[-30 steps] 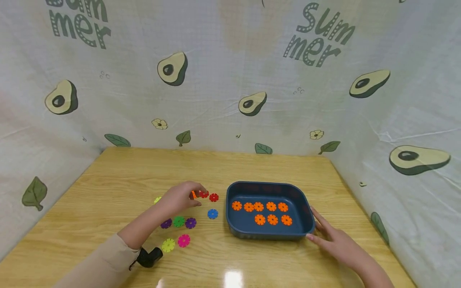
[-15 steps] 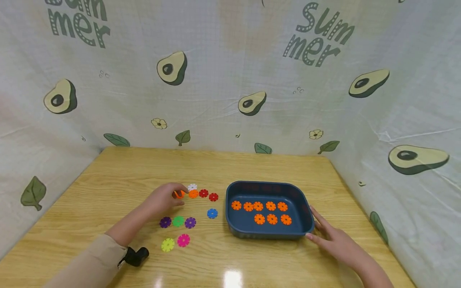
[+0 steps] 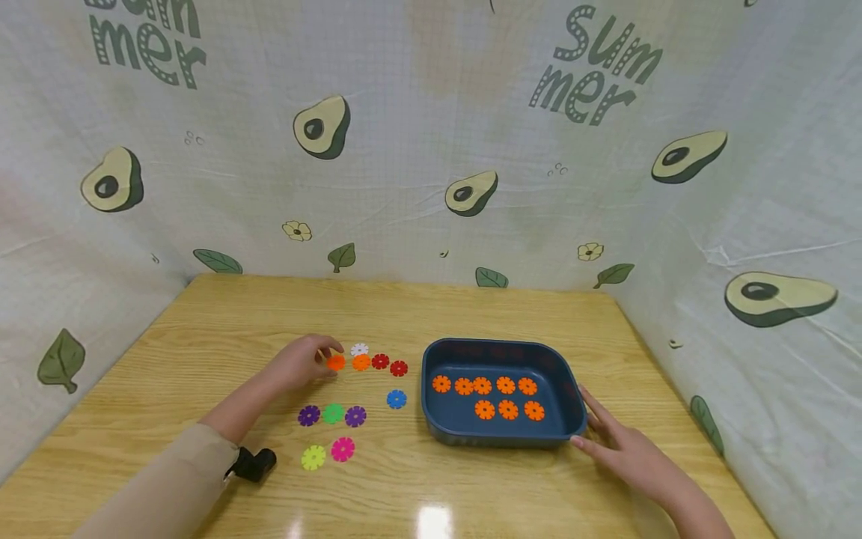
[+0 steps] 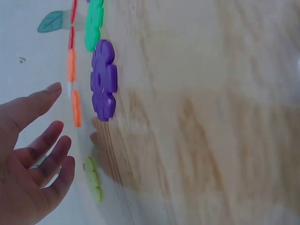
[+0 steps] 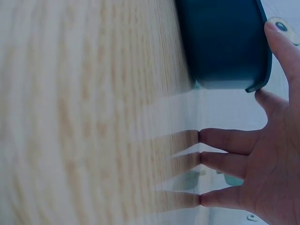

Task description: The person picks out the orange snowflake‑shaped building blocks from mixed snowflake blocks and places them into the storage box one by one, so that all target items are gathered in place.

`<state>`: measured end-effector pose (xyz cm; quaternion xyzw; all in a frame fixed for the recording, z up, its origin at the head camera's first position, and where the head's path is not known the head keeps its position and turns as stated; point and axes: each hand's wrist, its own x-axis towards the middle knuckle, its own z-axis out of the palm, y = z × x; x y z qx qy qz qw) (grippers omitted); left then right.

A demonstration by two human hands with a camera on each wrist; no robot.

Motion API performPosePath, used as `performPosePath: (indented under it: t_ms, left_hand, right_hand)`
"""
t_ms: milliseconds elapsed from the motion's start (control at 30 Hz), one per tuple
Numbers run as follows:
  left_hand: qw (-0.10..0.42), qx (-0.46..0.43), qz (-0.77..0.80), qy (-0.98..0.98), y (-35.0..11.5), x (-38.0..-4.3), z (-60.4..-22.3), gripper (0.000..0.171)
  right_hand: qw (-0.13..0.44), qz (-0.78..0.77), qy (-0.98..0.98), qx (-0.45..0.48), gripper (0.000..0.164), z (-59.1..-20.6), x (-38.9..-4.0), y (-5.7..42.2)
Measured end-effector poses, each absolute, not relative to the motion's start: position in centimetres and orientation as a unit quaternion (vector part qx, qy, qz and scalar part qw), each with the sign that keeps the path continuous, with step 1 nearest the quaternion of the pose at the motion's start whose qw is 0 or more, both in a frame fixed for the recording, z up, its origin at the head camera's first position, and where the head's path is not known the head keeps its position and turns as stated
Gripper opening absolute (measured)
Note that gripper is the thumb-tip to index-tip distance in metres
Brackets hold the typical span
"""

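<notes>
My left hand (image 3: 301, 364) is beside an orange snowflake disc (image 3: 336, 362), its fingers spread around the left side. In the left wrist view the thumb and fingertips stand apart from that disc (image 4: 76, 108), with nothing gripped. A yellow-green disc (image 4: 93, 179) lies beyond the hand there; the hand hides it in the head view. My right hand (image 3: 626, 453) rests at the right end of a dark blue tray (image 3: 498, 442). In the right wrist view its thumb and index finger touch the tray's rim, while the other fingertips rest on the table. Several orange discs (image 3: 508, 409) lie inside the tray.
Right of the left hand lie another orange disc (image 3: 361, 362), a white disc (image 3: 360, 349) and two red discs (image 3: 399, 368). Nearer are a blue disc (image 3: 396, 399), a green disc (image 3: 333, 413), purple discs (image 3: 309, 415), a yellow-green disc (image 3: 313, 457) and a pink disc (image 3: 343, 449).
My left hand has moved left with an orange disc, which now lies uncovered at the row's left end. The white disc has come into sight. The right hand and tray have stayed put.
</notes>
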<state>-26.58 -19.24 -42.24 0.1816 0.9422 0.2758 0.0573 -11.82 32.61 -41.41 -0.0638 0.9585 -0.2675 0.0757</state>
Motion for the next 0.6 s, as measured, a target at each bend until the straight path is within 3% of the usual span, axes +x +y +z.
performPosePath:
  t_ms: [600]
  left_hand:
    - [0.1, 0.234, 0.228, 0.94, -20.1, -29.3, -43.3, 0.04]
  right_hand:
    - [0.092, -0.28, 0.954, -0.053, 0.083, -41.4, -12.0, 32.6]
